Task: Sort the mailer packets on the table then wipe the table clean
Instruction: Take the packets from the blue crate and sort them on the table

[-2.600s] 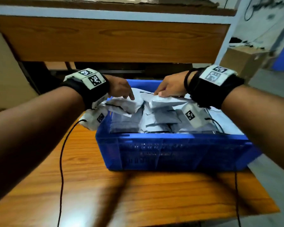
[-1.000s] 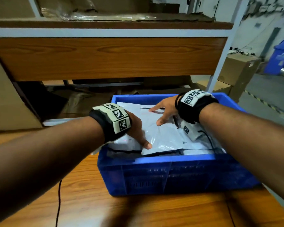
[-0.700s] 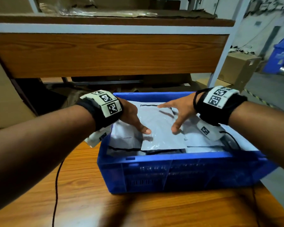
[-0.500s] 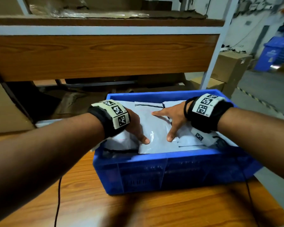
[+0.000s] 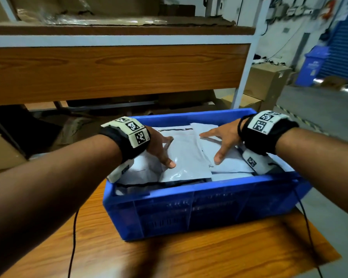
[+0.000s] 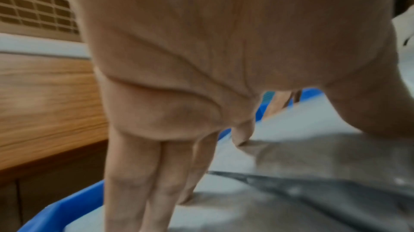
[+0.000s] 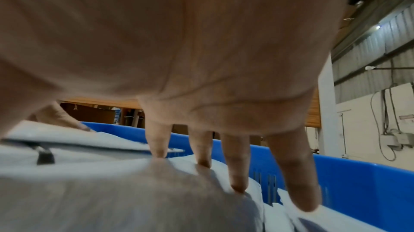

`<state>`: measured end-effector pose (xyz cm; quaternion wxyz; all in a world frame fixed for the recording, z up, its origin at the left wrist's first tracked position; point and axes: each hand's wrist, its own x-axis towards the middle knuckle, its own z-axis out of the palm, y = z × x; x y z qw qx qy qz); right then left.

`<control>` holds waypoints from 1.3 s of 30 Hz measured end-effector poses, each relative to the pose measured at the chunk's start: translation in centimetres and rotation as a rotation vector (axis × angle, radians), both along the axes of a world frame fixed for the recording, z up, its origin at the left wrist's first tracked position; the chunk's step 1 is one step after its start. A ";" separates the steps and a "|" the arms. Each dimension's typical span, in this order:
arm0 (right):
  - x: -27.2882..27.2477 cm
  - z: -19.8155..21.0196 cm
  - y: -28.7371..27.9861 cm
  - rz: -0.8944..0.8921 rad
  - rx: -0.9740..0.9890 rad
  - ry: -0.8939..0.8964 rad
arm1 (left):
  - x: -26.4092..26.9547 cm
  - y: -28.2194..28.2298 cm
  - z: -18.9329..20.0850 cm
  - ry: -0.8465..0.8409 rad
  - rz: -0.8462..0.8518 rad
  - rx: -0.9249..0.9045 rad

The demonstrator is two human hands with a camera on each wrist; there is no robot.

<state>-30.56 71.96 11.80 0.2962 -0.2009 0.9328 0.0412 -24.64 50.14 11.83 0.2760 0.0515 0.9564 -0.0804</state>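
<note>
A blue plastic crate [image 5: 199, 207] stands on the wooden table [image 5: 169, 255] and is filled with grey-white mailer packets [image 5: 186, 157]. My left hand [image 5: 161, 149] lies flat on the left side of the top packet, fingers straight. My right hand [image 5: 221, 141] presses with spread straight fingers on the packets at the right. In the right wrist view the fingertips [image 7: 238, 182] touch a packet [image 7: 112, 191] inside the crate wall [image 7: 358, 191]. The left wrist view shows straight fingers [image 6: 139, 182] on a packet [image 6: 291, 191].
A wooden shelf unit [image 5: 117, 69] with a white metal post [image 5: 244, 77] rises just behind the crate. Cardboard boxes [image 5: 267, 81] and a blue bin [image 5: 313, 65] stand on the floor at the right. Black cables [image 5: 72, 237] trail over the table front.
Both hands went from sorting bunched packets to lying flat on the stack. Over the last second they drew slightly apart, and the top packets now lie smoother.
</note>
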 end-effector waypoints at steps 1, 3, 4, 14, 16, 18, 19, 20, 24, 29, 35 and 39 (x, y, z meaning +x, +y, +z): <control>0.1 0.4 0.0 0.008 -0.013 0.021 | -0.1 -0.2 0.4 0.024 0.004 0.008; 0.3 1.4 -0.4 0.053 -0.057 0.080 | -0.2 -0.8 1.1 0.080 0.020 0.014; 0.5 1.8 -0.9 0.083 -0.085 0.103 | -0.2 -1.1 1.3 0.096 0.025 0.005; 1.4 -0.4 -5.7 0.186 -0.030 -0.009 | 0.8 -2.4 -0.2 -0.038 -0.014 -0.049; 1.3 0.1 -5.1 0.175 -0.054 -0.011 | 0.9 -2.8 0.0 -0.004 -0.010 -0.015; 1.2 0.9 -4.1 0.158 -0.074 0.019 | 1.1 -3.1 0.1 0.041 0.004 0.032; 1.0 1.2 -3.5 0.143 -0.068 0.042 | 1.0 -3.2 0.0 0.055 0.008 0.044; 0.9 1.3 -2.8 0.121 -0.045 0.059 | 1.1 -3.1 -0.1 0.060 -0.006 0.061; 0.8 0.3 -1.2 0.025 0.060 0.041 | 1.5 -1.9 -0.4 -0.007 -0.035 0.074; 1.4 0.9 -1.4 0.013 0.031 0.068 | 1.8 -2.0 0.4 0.057 -0.068 0.110; 2.6 3.5 -4.1 0.163 -0.035 0.314 | 2.1 -4.5 2.5 0.224 -0.127 0.182; 3.6 5.4 -7.4 0.194 -0.219 0.465 | 3.2 -7.1 4.6 0.362 -0.116 0.284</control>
